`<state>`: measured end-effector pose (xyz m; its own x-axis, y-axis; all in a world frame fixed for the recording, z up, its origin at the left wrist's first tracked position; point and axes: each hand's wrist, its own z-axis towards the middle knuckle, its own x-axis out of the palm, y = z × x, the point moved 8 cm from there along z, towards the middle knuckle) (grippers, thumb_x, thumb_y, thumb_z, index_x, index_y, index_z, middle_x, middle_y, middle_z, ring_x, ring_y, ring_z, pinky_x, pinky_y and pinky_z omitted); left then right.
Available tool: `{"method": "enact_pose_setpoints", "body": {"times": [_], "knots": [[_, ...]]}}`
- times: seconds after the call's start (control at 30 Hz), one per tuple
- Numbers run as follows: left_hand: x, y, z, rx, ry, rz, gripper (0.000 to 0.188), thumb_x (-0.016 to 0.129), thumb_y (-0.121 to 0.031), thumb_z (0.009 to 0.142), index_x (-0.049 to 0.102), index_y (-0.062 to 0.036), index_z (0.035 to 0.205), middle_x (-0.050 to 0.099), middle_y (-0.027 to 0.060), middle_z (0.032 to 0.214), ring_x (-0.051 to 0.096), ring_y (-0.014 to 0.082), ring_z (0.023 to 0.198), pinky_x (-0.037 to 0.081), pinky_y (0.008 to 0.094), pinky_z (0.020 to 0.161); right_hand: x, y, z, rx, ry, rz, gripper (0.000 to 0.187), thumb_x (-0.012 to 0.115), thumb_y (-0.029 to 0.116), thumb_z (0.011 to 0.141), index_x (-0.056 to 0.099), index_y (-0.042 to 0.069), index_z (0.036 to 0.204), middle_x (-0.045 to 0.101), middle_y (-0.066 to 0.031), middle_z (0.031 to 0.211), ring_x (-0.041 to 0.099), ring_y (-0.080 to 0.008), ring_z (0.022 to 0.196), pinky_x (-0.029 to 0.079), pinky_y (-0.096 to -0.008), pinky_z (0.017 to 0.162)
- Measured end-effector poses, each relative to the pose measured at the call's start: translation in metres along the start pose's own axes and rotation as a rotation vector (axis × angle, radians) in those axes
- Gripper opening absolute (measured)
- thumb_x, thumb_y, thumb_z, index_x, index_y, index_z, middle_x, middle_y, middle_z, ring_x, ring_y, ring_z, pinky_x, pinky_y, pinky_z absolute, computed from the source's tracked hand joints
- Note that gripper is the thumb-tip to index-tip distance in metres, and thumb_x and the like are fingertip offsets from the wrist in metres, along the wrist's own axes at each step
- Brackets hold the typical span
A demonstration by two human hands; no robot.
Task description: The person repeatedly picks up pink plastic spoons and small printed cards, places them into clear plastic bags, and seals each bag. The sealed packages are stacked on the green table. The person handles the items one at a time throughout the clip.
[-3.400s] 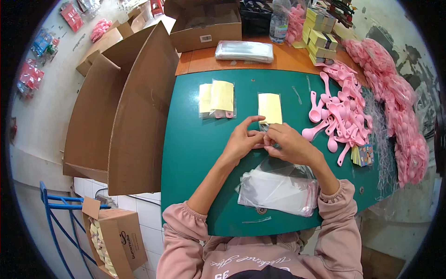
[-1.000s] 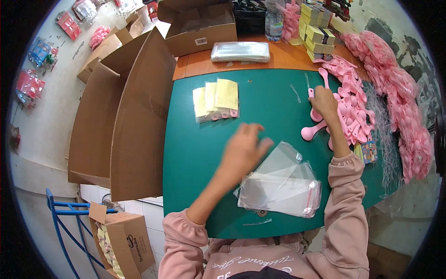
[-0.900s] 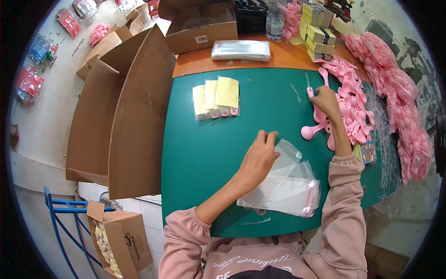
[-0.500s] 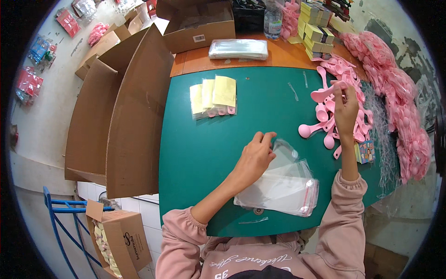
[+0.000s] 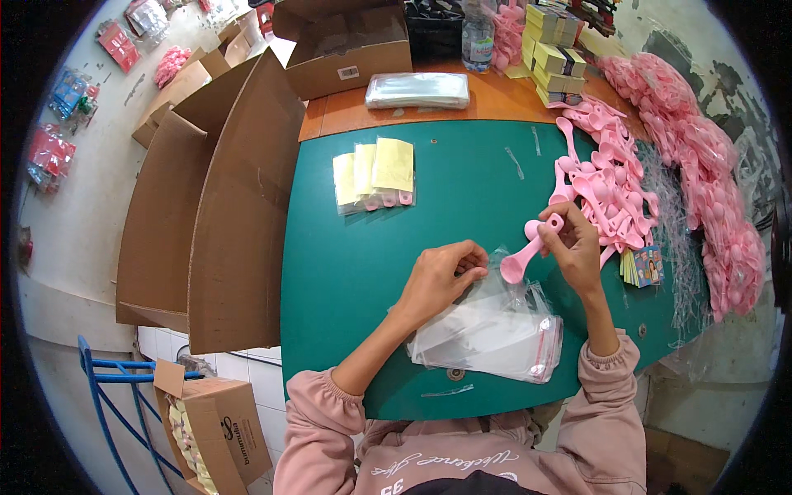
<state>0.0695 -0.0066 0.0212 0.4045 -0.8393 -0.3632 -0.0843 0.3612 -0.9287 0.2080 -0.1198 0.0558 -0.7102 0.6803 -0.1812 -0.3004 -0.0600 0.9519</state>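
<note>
Head view: pink spoon [image 5: 524,257] at the far right edge of the clear bag stack [image 5: 478,342], pinched by the handle between fingers of the right hand [image 5: 580,247]. Left hand [image 5: 445,274] at the stack's far left edge, fingers curled; cannot tell whether gripping film. Left beyond the stack, overlapping filled bags [image 5: 393,165]: yellow cards, pink ends below, remainder hidden. Right beyond the stack, loose pink spoons [image 5: 590,194]. Well left of the stack, large carton [image 5: 239,214], inner floor hidden; nearer, small carton [image 5: 235,437] of pale yellow packets, base cut off.
</note>
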Motion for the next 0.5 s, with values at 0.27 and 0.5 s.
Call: {"method": "enact_pose_setpoints", "body": {"times": [0.27,0.5], "knots": [[0.001,-0.002,-0.003,-0.091,0.105,0.062,0.012,0.060,-0.008,0.081,0.054,0.0015,0.085,0.065,0.0083,0.079,0.064,0.0145,0.077,0.050,0.0266,0.067,-0.006,0.013,-0.003,-0.134,-0.100,0.138,0.012,0.057,0.001,0.080,0.053,0.002,0.092,0.049,0.0005,0.072,0.051,-0.0052,0.059,0.041,-0.0174,0.052],[-0.008,0.012,0.000,-0.122,0.110,-0.497,0.015,0.057,-0.009,0.085,0.046,-0.0010,0.090,0.065,0.0128,0.084,0.063,0.0170,0.081,0.051,0.0260,0.069,0.007,0.015,-0.003,-0.118,0.028,-0.183,0.018,0.056,-0.002,0.080,0.050,0.001,0.096,0.050,-0.0004,0.071,0.051,-0.0056,0.061,0.042,-0.0175,0.053]]}}
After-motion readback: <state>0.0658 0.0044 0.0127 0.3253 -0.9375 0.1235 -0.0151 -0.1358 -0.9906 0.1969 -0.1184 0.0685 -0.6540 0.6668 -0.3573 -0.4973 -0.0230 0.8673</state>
